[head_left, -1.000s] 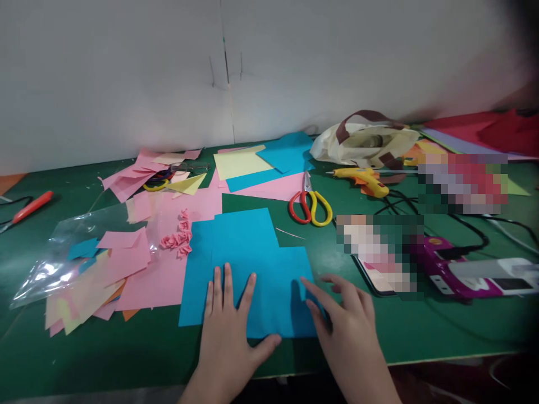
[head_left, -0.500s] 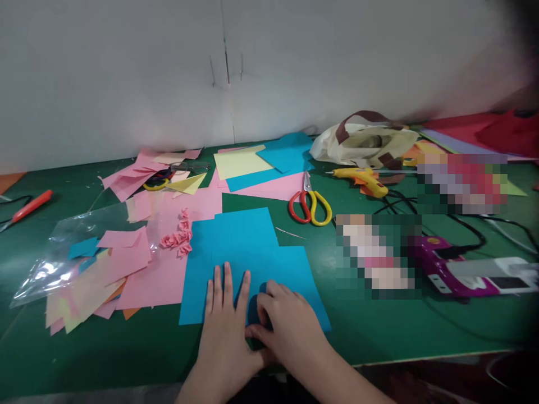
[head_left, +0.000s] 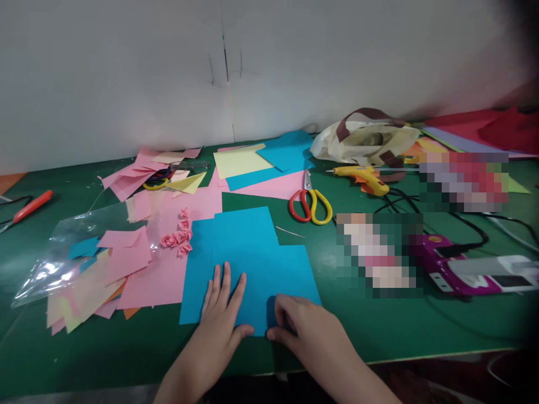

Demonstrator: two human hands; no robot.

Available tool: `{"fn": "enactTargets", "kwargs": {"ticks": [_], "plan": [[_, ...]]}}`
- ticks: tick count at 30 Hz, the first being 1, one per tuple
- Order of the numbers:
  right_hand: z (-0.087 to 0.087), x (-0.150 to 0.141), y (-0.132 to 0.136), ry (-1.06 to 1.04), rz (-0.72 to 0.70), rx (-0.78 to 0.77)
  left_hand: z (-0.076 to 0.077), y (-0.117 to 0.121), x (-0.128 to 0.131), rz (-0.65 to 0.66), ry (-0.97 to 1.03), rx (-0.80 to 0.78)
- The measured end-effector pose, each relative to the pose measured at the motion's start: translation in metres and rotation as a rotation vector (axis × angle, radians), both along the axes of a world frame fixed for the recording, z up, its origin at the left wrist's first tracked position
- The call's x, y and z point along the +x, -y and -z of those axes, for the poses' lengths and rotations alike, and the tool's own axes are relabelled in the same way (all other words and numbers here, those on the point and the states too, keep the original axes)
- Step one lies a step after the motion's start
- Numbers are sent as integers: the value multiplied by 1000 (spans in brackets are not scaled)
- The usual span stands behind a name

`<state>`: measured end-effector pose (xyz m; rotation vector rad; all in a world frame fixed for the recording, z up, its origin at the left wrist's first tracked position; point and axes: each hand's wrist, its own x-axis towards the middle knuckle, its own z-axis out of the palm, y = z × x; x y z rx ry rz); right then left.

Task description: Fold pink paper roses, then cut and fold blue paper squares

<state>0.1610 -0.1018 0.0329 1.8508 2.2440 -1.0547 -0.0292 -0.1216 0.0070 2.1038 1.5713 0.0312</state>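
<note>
A blue paper sheet [head_left: 261, 269] lies near the front edge of the green table [head_left: 379, 331], on top of another blue sheet [head_left: 240, 227]. My left hand [head_left: 221, 320] rests flat on the sheet's near left part, fingers stretched out. My right hand [head_left: 301, 328] sits at the sheet's near edge with its fingers curled and pressed down on the paper. Small pink paper roses [head_left: 179, 235] lie just left of the blue sheets on pink paper [head_left: 160, 280].
Red-and-yellow scissors [head_left: 309, 205], a yellow glue gun [head_left: 364, 178], a cloth bag [head_left: 366, 140] and cables sit behind to the right. A purple-and-white device [head_left: 471, 272] lies at right. Paper scraps and a clear plastic bag [head_left: 63, 252] cover the left. A wall stands behind.
My right hand came in from the sheet's right corner to its near edge beside my left hand, then slid slightly right along that edge. The left hand drew back a little.
</note>
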Motion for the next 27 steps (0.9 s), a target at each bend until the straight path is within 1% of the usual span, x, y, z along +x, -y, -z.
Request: {"fn": "enactTargets", "kwargs": {"ticks": [5,8,11,16,19,22,25,27], "plan": [[0,29,5,35,67,-77,-9,0,-6,39,-11,-38],[5,49,11,58,127,-119,-10,0,-8,25,-16,-29],[12,64,17,33,172,-127,-11,0,-7,9,-14,-39],[18,76,20,-23,198,-135,-20,1,-9,9,-18,-89],[18,78,20,-22,197,-129,-21,5,-18,42,-31,-48],[19,79,20,-24,193,-126,-14,12,-34,101,-97,70],[19,79,19,-30,195,-129,2,18,-56,148,-181,188],[19,80,19,-46,197,-113,13,21,-71,153,-235,254]]}}
